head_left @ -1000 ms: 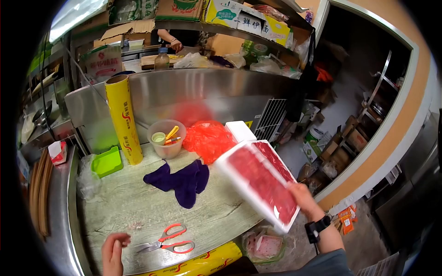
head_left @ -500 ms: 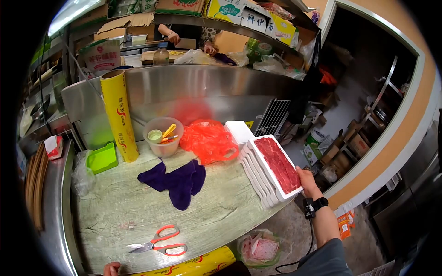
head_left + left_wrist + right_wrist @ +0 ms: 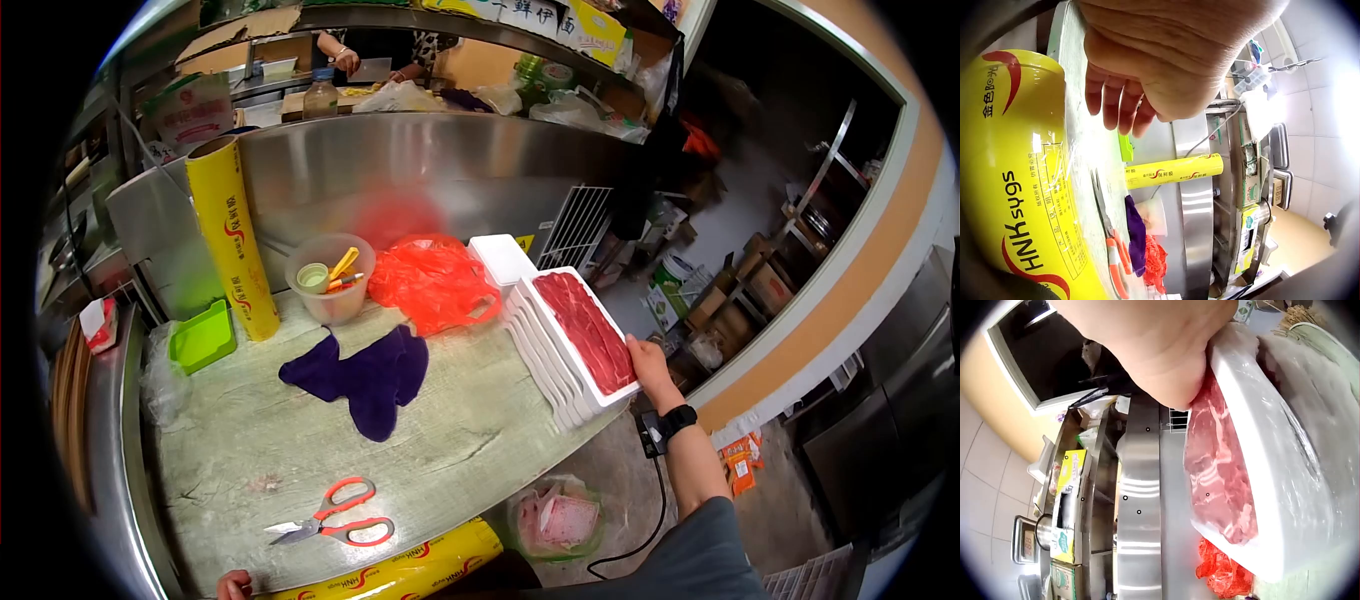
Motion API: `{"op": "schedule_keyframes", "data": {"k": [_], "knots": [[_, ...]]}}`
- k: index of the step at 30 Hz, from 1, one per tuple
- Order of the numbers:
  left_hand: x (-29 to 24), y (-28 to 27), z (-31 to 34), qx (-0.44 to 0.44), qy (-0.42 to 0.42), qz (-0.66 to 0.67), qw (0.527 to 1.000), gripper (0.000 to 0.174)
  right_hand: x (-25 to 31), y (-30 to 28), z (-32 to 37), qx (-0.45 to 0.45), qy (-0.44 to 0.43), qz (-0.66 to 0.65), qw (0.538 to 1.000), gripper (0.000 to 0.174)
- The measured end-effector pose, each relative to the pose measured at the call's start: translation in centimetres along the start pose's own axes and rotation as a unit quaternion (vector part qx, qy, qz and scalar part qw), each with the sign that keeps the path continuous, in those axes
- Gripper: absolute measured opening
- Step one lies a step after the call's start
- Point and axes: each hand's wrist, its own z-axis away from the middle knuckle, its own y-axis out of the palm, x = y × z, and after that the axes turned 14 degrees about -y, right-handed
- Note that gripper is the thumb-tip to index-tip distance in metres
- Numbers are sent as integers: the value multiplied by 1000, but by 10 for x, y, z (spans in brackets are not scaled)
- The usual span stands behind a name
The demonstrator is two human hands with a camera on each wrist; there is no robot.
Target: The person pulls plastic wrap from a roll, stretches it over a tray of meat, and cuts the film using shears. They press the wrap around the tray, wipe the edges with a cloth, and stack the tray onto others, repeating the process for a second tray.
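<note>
Two hands show, well apart. Only the right wrist view shows the grip: the right hand (image 3: 1147,344) grasps the near end of the meat tray (image 3: 1285,469), pressed against its film-covered rim. The head view places that tray at the right edge of the tabletop (image 3: 450,450), on top of a tilted stack (image 3: 535,355) of white trays whose number I cannot tell.

The left hand (image 3: 1172,56) is a sliver at the bottom left of the head view. Its wrist view shows the fingers (image 3: 1113,103) released and holding nothing, beside the lying roll (image 3: 1022,187).

Yellow rolls number two; the upright roll (image 3: 235,240) stands at the upper left. One red bag (image 3: 430,280) sits just beside the stack's far end. One purple cloth (image 3: 360,375) lies mid-frame, with one bowl (image 3: 330,275) and one green box (image 3: 203,338) behind it. One pair of scissors (image 3: 330,520) lies near the bottom.
</note>
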Motion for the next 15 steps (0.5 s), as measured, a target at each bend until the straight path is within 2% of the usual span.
{"op": "schedule_keyframes", "data": {"k": [3, 6, 7, 8, 9, 10, 11, 12, 13, 15], "knots": [[-1, 0, 2, -3, 4, 14, 1000, 41, 1, 8, 2, -42, -22, 31, 998, 55], [-8, 6, 5, -2, 13, 10, 1000, 41, 14, 5, 10, -38, -28, 113, 992, 62], [-11, 6, 8, -15, 13, 6, 1000, 41, 5, 6, 8, -24, -73, 210, 975, 64], [-13, 7, 11, -28, -3, -3, 1000, 42, -9, 7, 6, -7, -81, 204, 976, 55], [4, 0, 6, 19, -43, 44, 998, 45, -33, 3, 1, 55, -108, 194, 974, 45], [58, 0, -18, -14, 18, 87, 996, 33, -58, 12, -1, 3, -97, 70, 993, 44], [48, 6, -13, -29, 25, 88, 995, 30, -83, 20, -4, -52, -92, -55, 993, 45], [45, 5, -12, -32, 12, 79, 996, 25, 25, 2, 33, -25, -26, -220, 975, 43], [42, 7, -12, -51, 37, 58, 996, 17, -77, 13, 0, -50, -80, -127, 987, 46], [40, 1, -9, -132, 134, -79, 979, 10, -13, -2, 18, -165, -175, 33, 970, 37]]}}
